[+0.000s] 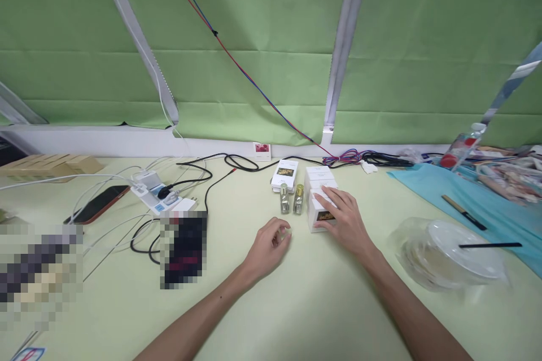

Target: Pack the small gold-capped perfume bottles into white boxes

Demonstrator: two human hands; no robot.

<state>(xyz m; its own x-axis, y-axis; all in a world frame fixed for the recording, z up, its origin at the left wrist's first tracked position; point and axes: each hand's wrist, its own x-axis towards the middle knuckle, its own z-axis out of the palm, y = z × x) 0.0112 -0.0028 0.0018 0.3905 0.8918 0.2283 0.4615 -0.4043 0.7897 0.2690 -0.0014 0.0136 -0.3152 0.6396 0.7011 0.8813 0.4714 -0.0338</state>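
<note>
My right hand (345, 220) rests on the nearest of several small white boxes (314, 211) set in a row. Its fingers lie over the top, with the thumb at the front beside a dark and gold label. Left of the row stand two small glass bottles, one with a silver cap (284, 203) and one with a gold cap (298, 203). Just in front of them, my left hand (269, 245) hovers with loosely curled fingers, and nothing shows in its hollow. Behind the bottles, a flat white box (284, 175) with a gold picture lies on the table (296, 304).
A power strip (154, 194) with tangled cables and a phone (99, 203) lie left. Cardboard boxes (51, 166) stand far left. At right are a bagged plastic bowl (457, 254), a utility knife (463, 213) on blue cloth (427, 177), and a bottle (463, 146).
</note>
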